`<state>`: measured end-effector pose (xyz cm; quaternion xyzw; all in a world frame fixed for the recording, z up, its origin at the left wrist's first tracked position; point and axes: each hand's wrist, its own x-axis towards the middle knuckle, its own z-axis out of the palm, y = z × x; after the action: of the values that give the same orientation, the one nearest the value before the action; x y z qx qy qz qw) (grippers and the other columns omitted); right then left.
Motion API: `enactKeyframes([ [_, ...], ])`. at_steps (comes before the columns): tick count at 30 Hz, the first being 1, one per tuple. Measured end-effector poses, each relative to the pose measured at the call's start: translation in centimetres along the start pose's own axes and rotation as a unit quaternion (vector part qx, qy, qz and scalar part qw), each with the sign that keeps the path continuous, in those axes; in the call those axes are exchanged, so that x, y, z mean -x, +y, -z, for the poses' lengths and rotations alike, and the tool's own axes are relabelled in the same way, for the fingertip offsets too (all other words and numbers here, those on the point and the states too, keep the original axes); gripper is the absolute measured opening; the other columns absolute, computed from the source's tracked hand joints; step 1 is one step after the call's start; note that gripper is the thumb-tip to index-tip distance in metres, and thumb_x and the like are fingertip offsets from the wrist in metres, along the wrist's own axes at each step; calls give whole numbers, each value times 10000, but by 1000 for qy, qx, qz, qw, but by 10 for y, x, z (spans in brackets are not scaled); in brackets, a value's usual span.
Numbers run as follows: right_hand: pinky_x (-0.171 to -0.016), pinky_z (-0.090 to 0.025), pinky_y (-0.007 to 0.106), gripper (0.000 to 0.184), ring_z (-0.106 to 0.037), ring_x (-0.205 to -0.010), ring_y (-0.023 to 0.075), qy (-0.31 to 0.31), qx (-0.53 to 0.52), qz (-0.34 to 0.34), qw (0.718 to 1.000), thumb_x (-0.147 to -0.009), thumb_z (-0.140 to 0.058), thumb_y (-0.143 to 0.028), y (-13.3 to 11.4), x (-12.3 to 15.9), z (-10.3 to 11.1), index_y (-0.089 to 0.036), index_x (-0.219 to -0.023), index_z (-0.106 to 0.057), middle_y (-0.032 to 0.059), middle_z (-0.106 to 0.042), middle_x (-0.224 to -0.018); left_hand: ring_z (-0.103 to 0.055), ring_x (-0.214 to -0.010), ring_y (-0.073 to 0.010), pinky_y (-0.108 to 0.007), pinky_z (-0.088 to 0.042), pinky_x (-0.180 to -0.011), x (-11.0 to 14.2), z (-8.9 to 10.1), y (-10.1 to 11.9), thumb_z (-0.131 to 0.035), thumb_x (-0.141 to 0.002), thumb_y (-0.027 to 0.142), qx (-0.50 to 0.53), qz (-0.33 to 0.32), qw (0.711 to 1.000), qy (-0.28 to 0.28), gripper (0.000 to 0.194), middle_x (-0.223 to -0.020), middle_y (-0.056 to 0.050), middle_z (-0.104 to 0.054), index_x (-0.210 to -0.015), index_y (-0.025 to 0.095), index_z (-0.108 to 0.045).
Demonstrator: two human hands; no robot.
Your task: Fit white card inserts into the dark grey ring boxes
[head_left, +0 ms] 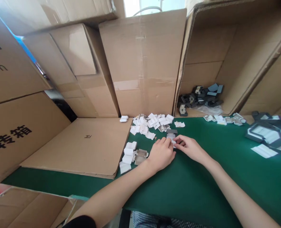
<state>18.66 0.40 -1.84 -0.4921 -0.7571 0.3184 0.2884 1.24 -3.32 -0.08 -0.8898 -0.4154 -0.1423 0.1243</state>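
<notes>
A small dark grey box (171,131) with a white inner piece (171,136) is on the green table between my hands. My left hand (161,152) curls over its near left side with bent fingers, which hide part of it. From the right, my right hand (188,146) grips the box's edge between thumb and fingers. Just beyond lies a heap of folded white paper pieces (152,122). Left of my left hand are several white folded pieces (128,155) and an opened greyish-beige tray-like insert (140,156).
A flat cardboard sheet (83,148) covers the table's left part. Tall cartons (142,63) wall the back. An open carton (202,47) at right back holds dark boxes (202,96). More grey boxes with white inserts (266,131) pile at far right, near white pieces (223,119).
</notes>
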Motion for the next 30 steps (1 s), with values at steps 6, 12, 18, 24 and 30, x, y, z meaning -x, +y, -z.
enactKeyframes([
  [6, -695, -494, 307, 207, -649, -762, 191, 4, 86, 7, 996, -844, -471, -323, -6, 7, 12, -255, -948, -637, 23, -702, -880, -507, -1171, -245, -375, -439, -996, 2, -14, 0, -449, -877, 258, 55, -17, 998, 39, 345, -1258, -135, -538, -1172, 99, -529],
  [12, -645, -497, 308, 215, -653, -708, 194, 167, 133, 1, 977, -820, -488, -332, 3, 8, 29, -229, -881, -666, 32, -718, -826, -483, -1233, -252, -350, -416, -1032, 3, -21, 2, -433, -899, 425, 62, -31, 997, 19, 487, -1303, -174, -518, -1218, 64, -504],
  [18, -672, -499, 322, 233, -643, -725, 187, 229, 151, 63, 960, -844, -453, -280, -1, -5, 33, -201, -892, -668, 54, -704, -930, -461, -1257, -253, -346, -409, -1035, 4, -22, 13, -420, -907, 397, 60, -67, 996, 23, 494, -1308, -177, -520, -1247, 42, -475],
  [24, -845, -471, 310, 250, -630, -945, 188, 56, 202, 220, 953, -862, -443, -196, -51, -63, 18, -197, -946, -679, 46, -694, -1018, -467, -1230, -251, -359, -433, -998, 4, -21, 10, -453, -888, 336, 87, -78, 993, 14, 451, -1295, -151, -520, -1261, 83, -462],
  [30, -864, -435, 334, 342, -589, -1070, 245, -2, 348, 162, 923, -807, -457, -54, -79, -123, -25, -130, -1082, -646, 148, -633, -1174, -525, -1101, -267, -390, -494, -847, 4, -21, 4, -468, -874, 310, 87, -86, 992, 9, 325, -1134, -139, -570, -1112, 108, -557],
])
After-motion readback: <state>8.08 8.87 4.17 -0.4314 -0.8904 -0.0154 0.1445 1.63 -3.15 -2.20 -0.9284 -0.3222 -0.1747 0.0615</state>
